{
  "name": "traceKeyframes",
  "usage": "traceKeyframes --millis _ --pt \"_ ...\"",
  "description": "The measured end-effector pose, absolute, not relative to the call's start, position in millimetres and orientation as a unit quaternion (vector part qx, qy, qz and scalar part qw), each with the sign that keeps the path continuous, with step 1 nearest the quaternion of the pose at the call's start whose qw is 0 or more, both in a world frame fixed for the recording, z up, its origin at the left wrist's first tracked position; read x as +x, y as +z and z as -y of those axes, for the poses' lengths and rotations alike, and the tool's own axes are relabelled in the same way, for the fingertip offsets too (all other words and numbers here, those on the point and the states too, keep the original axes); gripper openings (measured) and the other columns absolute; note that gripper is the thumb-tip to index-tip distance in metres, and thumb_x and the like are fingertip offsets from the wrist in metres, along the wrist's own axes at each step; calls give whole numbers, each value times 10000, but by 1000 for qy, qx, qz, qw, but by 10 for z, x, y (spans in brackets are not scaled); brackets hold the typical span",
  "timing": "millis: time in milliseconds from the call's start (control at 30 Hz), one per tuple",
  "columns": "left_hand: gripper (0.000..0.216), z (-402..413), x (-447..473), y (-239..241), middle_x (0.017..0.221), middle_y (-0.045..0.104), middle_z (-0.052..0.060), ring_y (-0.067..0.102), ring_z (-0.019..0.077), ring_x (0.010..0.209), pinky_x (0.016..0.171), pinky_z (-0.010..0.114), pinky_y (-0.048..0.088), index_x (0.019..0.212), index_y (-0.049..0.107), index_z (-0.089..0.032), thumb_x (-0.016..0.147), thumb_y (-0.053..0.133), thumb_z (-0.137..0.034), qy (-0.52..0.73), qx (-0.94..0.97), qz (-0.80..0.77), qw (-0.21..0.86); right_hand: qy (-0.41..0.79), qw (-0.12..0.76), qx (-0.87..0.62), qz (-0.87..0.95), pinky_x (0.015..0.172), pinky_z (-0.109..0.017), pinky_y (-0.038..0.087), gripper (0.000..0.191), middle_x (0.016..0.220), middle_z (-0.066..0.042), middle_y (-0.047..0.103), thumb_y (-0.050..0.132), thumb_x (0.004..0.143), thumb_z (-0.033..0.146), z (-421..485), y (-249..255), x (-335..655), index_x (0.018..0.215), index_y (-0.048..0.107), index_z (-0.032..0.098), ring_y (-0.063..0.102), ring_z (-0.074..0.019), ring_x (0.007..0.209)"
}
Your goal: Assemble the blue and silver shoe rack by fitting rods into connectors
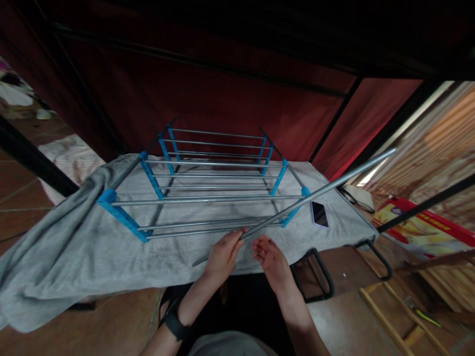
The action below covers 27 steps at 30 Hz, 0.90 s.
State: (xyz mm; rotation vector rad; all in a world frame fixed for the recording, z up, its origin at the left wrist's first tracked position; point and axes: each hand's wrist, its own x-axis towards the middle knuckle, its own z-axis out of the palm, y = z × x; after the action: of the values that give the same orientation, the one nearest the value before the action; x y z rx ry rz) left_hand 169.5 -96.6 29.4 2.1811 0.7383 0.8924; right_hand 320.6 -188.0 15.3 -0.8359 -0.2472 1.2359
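A long grey metal tube (315,193) slants from in front of me up to the right, with my left hand (224,252) closed around it near its lower end. Just to the right of that grip is my right hand (270,257), its fingers curled inward below the tube. Anything small between those fingers is hidden. Behind both hands stands a rack (208,199) of thin metal bars joined by blue plastic brackets (124,217). The raised part of the tube crosses in front of the rack's right end.
Grey cloth (92,262) covers the surface under the rack. A phone (319,214) lies on it to the right. Black metal frames (315,277) stick out at the right front edge. On the floor are a red and yellow box (426,227) and a wooden frame (386,316).
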Motion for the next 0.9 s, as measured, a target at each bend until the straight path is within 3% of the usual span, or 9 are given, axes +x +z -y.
traceKeyframes --millis 167,300,500,733,900 --pt "367 948 1593 92 1060 698 79 663 202 959 842 344 541 1271 595 -248 970 389 -292 255 886 -298 246 487 773 -388 125 897 -346 493 233 993 -27 712 770 724 267 1958 219 3479 937 684 228 645 -183 964" --pt "336 928 1514 31 1072 703 78 664 217 958 837 356 534 1206 643 -258 955 419 -271 203 904 -308 215 442 807 -378 97 974 -377 469 200 995 -23 712 781 700 230 2002 209 3627 872 681 220 641 -193 1013" --pt "301 819 1397 -93 1046 712 74 664 223 925 834 361 518 1145 671 -262 922 469 -267 178 903 -323 219 393 827 -399 50 912 -303 516 216 953 -26 703 815 682 201 1968 63 3802 836 664 187 664 -155 918" --pt "305 584 1038 -243 1031 720 61 675 225 936 832 354 520 1090 688 -262 926 439 -330 159 896 -364 196 375 822 -425 48 873 -307 545 253 962 -47 708 787 732 300 1994 -133 4103 911 670 165 671 -168 909" --pt "303 464 711 -264 1016 725 38 675 225 943 840 347 514 1048 685 -265 924 442 -398 161 894 -379 178 357 831 -425 40 849 -281 552 285 930 -25 707 822 678 257 2047 -204 4306 896 661 169 674 -152 889"
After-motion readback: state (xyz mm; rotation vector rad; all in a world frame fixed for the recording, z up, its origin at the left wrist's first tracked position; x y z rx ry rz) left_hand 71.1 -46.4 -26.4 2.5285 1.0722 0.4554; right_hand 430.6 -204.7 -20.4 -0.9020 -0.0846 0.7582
